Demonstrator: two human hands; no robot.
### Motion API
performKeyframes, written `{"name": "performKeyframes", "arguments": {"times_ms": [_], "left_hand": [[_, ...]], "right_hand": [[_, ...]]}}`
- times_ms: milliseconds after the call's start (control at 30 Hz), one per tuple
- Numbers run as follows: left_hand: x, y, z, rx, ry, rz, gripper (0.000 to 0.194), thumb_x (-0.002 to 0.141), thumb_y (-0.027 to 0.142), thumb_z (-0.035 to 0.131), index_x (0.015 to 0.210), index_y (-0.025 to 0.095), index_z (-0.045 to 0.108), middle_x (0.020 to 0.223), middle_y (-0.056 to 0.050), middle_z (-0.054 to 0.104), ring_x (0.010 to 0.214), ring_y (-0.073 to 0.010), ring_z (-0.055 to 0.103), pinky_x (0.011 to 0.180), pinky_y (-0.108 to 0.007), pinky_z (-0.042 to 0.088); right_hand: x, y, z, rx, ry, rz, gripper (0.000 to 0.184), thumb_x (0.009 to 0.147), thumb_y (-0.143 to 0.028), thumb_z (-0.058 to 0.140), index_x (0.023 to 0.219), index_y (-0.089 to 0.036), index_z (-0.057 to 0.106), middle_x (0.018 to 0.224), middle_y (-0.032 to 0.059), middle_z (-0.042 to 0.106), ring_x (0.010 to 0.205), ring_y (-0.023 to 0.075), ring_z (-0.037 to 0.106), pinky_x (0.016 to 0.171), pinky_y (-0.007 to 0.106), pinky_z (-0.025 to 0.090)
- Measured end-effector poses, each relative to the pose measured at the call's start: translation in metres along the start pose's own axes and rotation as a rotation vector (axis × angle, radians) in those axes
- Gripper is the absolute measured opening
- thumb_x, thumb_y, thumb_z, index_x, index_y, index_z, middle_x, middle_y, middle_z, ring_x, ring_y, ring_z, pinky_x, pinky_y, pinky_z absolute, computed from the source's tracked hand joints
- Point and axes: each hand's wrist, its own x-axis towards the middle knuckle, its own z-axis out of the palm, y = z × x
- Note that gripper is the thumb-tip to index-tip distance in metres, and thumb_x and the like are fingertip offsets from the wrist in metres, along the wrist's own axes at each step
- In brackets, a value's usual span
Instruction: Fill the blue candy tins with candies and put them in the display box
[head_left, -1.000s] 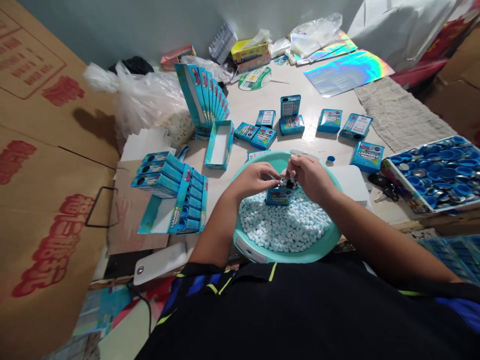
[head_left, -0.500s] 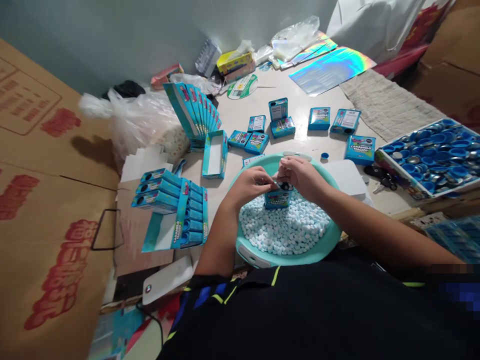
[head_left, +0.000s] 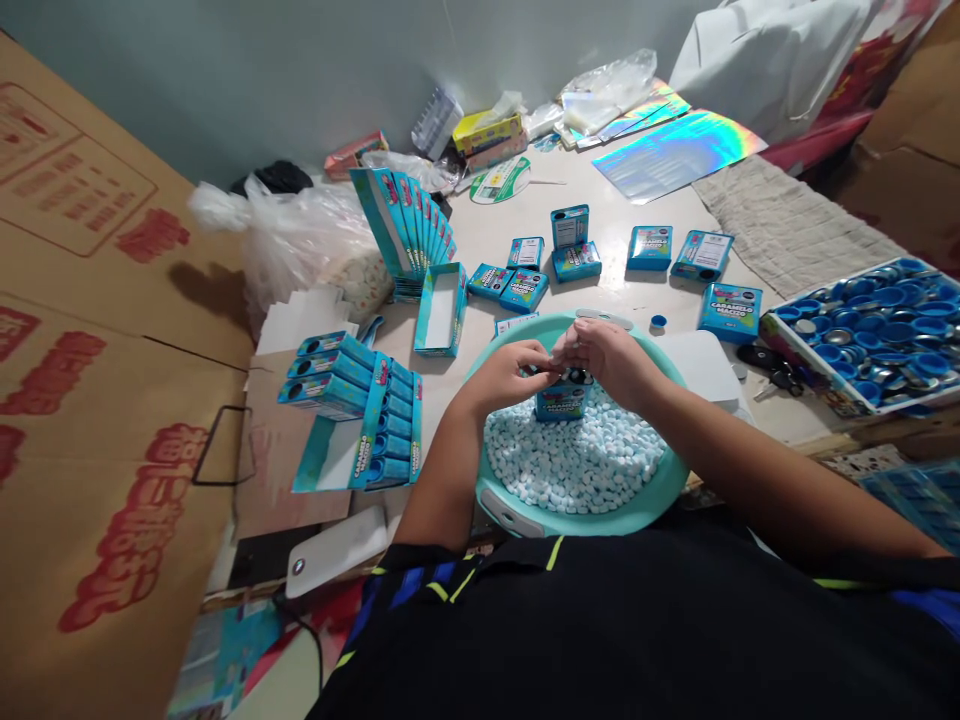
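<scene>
A small blue candy box (head_left: pixel 561 403) stands upright in a teal basin (head_left: pixel 679 455) filled with pale blue and white candies (head_left: pixel 577 465). My left hand (head_left: pixel 514 375) is closed at the box's top left edge, thumb and fingers gripping there. My right hand (head_left: pixel 611 355) is cupped above the box's top right side, fingers curled in toward the left fingertips. Anything inside that palm is hidden. A dark round print shows at the top of the box, between the hands.
Several blue boxes (head_left: pixel 651 248) lie behind the basin. At left stand a filled display carton (head_left: pixel 361 440), an open tray (head_left: pixel 441 310) and fanned cartons (head_left: pixel 405 225). Blue-rimmed caps fill a box (head_left: pixel 870 335) at right, near keys (head_left: pixel 776 370). A white phone-like slab (head_left: pixel 336 552) lies front left.
My right fingers have shifted from a pinch at the box top to a cupped shape over it. My left hand stays at the box. The whole view has shifted slightly.
</scene>
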Motion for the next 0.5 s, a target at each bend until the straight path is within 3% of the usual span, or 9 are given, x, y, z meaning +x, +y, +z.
{"name": "performKeyframes", "arguments": {"times_ms": [267, 500], "left_hand": [[-0.0001, 0.0051, 0.0015, -0.046, -0.022, -0.01, 0.023, 0.087, 0.012, 0.064, 0.099, 0.019, 0.083, 0.1, -0.007, 0.079, 0.091, -0.0183, 0.072, 0.082, -0.032, 0.057], [-0.0004, 0.0076, 0.0021, -0.065, -0.022, -0.031, 0.021, 0.088, 0.012, 0.065, 0.1, 0.018, 0.082, 0.101, -0.009, 0.079, 0.093, -0.0202, 0.073, 0.08, -0.033, 0.058]], "right_hand": [[0.0029, -0.0008, -0.0022, 0.016, 0.052, 0.023, 0.033, 0.083, -0.056, 0.064, 0.074, -0.026, 0.055, 0.077, 0.0047, 0.068, 0.08, 0.0216, 0.066, 0.086, 0.039, 0.055], [0.0041, 0.0013, -0.0085, -0.081, 0.124, -0.055, 0.034, 0.086, -0.056, 0.064, 0.074, -0.025, 0.061, 0.078, 0.0045, 0.069, 0.079, 0.0202, 0.067, 0.087, 0.039, 0.054]]}}
